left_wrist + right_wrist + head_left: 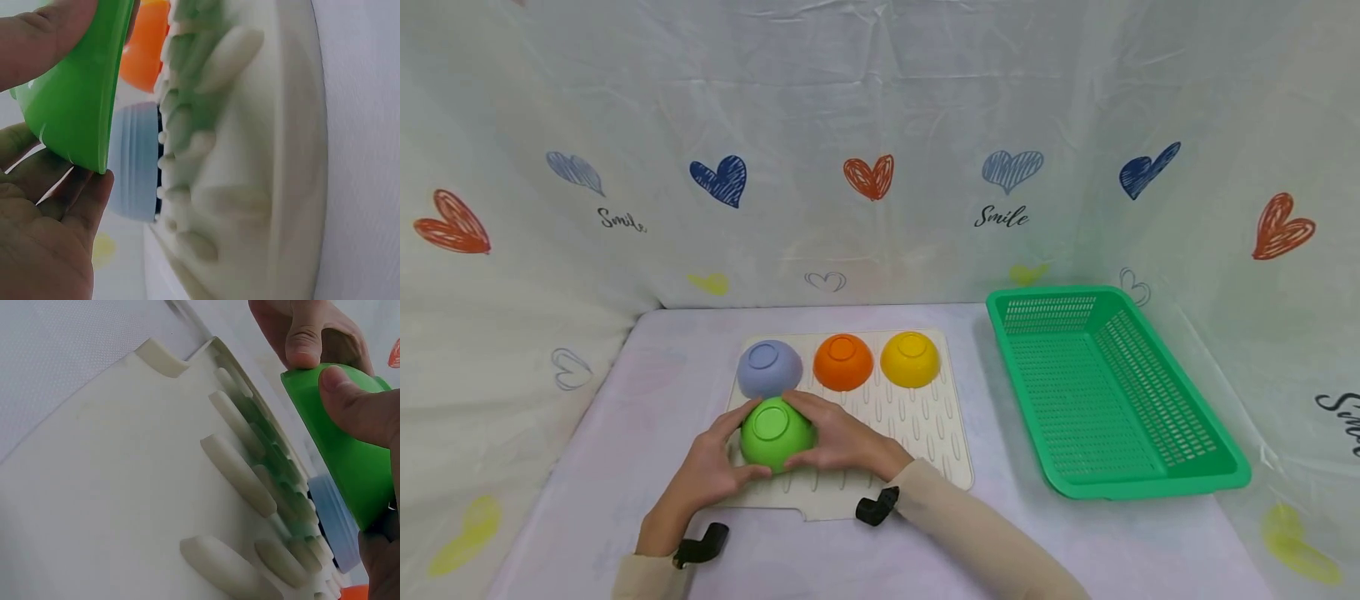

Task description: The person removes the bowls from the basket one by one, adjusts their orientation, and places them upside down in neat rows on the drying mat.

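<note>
Both hands hold a green bowl [772, 435], turned upside down, from its two sides. My left hand [706, 467] grips its left side, thumb at the near edge and fingers round the far side. On the opposite side, my right hand [842, 435] grips it with thumb and fingers spread. In the wrist views the bowl's rim hangs a little above the ridges of a cream drainer board [250, 187]. Behind the green bowl, a light blue bowl [769, 369], an orange bowl [843, 363] and a yellow bowl [910, 360] sit upside down in a row along the board's far edge.
A green plastic basket [1045, 400] with slotted walls stands on the table to the right of the board. The board has a notch in its near edge. A white curtain [925, 92] printed with hearts hangs behind and beside the table [647, 417].
</note>
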`<action>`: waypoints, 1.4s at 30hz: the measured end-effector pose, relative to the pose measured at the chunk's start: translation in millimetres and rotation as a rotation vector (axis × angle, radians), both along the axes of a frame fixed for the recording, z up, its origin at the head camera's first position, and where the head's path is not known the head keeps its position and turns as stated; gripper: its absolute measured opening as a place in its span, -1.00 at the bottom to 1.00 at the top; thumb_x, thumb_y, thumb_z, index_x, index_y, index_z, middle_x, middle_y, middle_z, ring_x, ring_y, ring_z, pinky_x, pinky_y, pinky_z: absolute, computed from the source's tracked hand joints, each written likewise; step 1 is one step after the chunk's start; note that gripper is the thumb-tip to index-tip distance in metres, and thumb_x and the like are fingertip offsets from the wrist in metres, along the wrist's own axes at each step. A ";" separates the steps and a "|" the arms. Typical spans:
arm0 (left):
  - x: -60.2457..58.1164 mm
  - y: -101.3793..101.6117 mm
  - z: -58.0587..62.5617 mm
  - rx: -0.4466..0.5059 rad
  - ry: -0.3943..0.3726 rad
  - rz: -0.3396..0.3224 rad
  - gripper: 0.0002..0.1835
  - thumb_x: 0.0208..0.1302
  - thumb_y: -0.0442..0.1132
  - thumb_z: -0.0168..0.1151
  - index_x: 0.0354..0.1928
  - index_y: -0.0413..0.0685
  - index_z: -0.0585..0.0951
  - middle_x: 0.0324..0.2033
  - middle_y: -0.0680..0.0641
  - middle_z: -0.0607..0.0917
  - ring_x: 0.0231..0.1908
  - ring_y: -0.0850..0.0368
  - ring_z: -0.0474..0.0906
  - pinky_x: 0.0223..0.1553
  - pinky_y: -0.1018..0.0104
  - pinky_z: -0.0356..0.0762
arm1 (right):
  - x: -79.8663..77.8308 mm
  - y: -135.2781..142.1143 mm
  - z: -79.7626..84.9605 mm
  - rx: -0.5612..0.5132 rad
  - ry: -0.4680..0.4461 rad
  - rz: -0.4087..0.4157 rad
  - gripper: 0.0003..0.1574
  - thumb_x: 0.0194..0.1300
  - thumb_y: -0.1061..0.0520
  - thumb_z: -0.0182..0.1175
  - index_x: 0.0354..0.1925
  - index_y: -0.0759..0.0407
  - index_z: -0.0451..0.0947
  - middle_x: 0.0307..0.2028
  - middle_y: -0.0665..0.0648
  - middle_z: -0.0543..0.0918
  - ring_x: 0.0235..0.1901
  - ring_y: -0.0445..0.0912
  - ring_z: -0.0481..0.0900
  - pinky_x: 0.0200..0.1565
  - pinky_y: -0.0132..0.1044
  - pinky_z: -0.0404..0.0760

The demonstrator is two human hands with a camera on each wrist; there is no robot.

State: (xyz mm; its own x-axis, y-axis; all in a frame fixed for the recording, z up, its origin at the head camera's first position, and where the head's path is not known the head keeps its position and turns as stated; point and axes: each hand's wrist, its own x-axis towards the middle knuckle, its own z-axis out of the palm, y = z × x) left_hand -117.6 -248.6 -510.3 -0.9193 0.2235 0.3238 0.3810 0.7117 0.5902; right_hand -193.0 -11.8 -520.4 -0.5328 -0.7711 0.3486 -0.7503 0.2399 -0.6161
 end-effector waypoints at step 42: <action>0.0 -28.9 -12.0 -0.031 -0.104 0.017 0.10 -0.19 -0.30 0.71 0.46 -0.38 0.34 0.33 -0.45 0.50 0.29 -0.45 0.47 0.18 0.90 -0.04 | 4.0 -30.9 -10.4 0.185 -0.010 -0.004 0.13 0.32 -0.06 0.43 0.60 0.24 0.08 0.57 0.26 0.17 0.54 -0.02 0.25 0.48 -0.37 0.28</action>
State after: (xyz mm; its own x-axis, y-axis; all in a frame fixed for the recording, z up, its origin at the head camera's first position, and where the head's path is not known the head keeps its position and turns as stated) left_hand -117.6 -277.5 -522.3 -0.9512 0.2163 0.2201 0.3070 0.7359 0.6035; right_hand -189.0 -42.7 -530.8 -0.5386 -0.8196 0.1954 -0.7433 0.3529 -0.5683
